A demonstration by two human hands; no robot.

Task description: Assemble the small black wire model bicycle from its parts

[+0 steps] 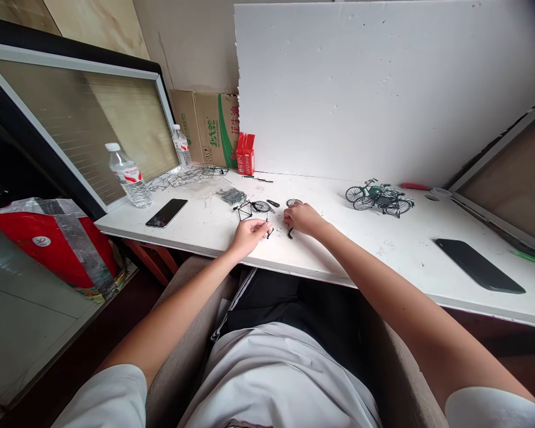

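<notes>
Left hand [251, 234], frame centre: pinching small black part [270, 233]; looks thin, best gripped lightly. Right hand [307, 219], just right of centre: fingers curled beside small wheel [290, 203]; grasp, cannot tell.

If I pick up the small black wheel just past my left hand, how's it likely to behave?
The small black wheel would probably feel light, being small and thin-rimmed. Its round outline suggests it could roll if stood on edge. The thin black frame right by it might come along; I can't tell whether they're joined.
</notes>
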